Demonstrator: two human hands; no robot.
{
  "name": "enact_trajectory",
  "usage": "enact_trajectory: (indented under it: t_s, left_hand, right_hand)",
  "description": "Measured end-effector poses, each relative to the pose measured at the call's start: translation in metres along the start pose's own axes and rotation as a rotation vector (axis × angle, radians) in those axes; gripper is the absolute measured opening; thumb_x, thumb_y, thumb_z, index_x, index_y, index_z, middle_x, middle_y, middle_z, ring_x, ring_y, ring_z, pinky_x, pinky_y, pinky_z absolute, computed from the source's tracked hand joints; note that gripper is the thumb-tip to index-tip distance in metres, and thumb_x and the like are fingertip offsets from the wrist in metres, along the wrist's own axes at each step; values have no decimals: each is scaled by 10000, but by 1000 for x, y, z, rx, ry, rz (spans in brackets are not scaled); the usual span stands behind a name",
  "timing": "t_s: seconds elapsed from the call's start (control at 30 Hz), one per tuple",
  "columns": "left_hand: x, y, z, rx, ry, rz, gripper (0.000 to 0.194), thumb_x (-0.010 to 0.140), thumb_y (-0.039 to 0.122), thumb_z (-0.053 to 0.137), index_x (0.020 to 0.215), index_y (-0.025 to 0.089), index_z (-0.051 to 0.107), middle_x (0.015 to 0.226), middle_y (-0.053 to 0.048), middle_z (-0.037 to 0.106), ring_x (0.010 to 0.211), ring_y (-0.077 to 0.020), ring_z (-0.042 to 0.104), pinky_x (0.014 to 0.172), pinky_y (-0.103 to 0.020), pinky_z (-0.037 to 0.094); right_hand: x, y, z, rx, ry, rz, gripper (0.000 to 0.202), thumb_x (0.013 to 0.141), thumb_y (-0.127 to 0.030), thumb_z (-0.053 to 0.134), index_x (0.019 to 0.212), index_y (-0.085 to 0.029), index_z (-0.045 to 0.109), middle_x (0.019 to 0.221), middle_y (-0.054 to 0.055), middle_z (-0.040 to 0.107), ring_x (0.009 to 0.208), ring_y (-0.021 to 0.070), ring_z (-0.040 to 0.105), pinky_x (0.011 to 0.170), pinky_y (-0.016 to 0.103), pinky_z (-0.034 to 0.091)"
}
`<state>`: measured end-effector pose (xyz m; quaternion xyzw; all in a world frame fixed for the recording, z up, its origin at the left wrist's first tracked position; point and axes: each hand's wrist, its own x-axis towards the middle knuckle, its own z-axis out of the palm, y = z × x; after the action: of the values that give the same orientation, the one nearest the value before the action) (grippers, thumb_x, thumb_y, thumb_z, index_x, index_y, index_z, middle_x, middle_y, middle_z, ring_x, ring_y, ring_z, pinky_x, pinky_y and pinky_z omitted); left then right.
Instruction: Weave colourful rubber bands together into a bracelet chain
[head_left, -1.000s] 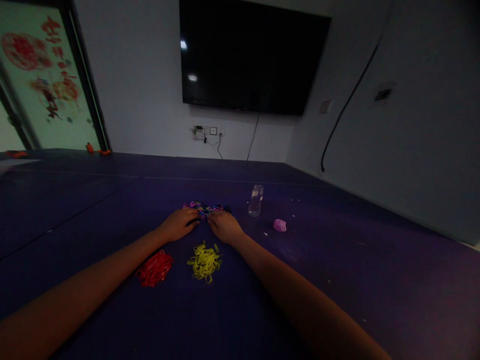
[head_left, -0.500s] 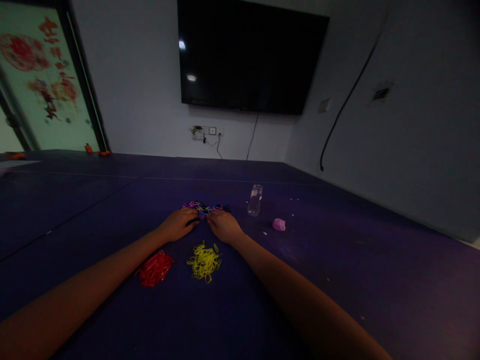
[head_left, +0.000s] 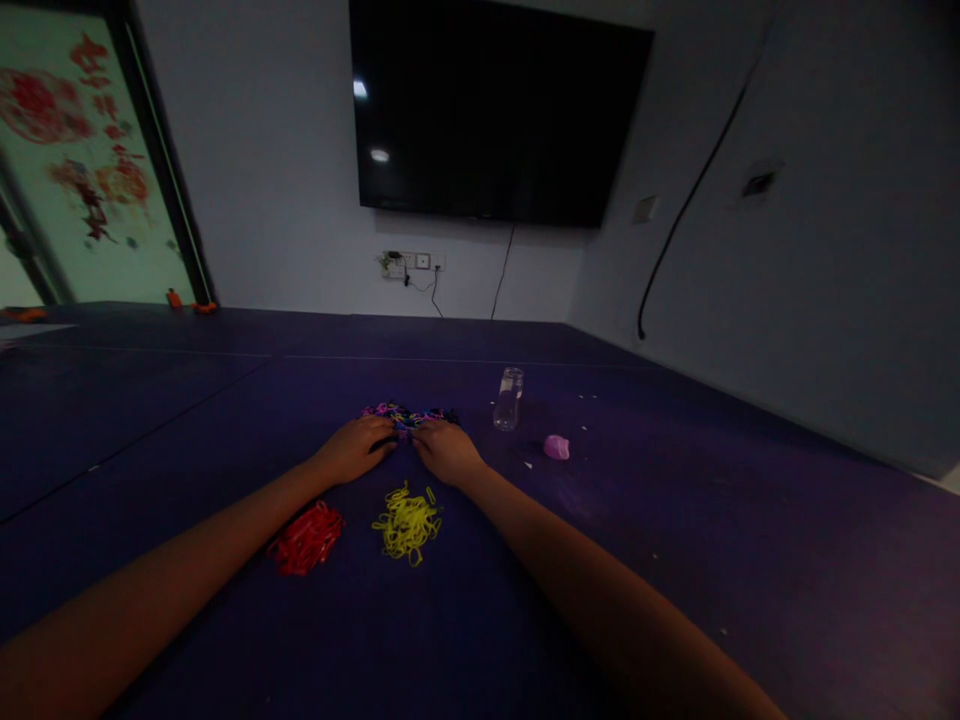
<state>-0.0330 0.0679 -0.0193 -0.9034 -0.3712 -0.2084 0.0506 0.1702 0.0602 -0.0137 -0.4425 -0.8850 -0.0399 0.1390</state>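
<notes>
A pile of multicoloured bands [head_left: 405, 415] lies on the dark blue-purple surface [head_left: 345, 640], partly covered by both hands. My left hand [head_left: 355, 450] rests at the pile's near left edge, thumb apart from the fingers. At its near right edge lies my right hand [head_left: 448, 452], fingers spread over the bands. Neither hand visibly holds anything, though some fingertips are hidden in the pile. Nearer to me are a heap of red bands [head_left: 307, 538] beside my left forearm and a heap of yellow bands [head_left: 407, 524] between the arms.
A clear glass bottle [head_left: 508, 400] stands to the right of the pile. Close to it sits a crumpled pink object [head_left: 556, 447], with small white scraps around. Small orange objects [head_left: 174, 299] are at the far left. A large dark screen [head_left: 495, 110] hangs on the wall.
The whole view has shifted very slightly. Both hands keep their places at the multicoloured pile.
</notes>
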Motion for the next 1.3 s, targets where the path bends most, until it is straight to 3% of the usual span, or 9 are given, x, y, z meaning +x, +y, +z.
enact_trajectory:
  t_s: [1.3]
  left_hand:
    - [-1,-5,6,66,47,30,251,904,236,481,1097,200,638,1118,-81,658,1054,-215,586,942,-373,449]
  right_hand:
    - [1,1,4,-14,21,-6,289,930,-235,373,1039,-145,626,1100,117,648,1070,212,566,929,314,396]
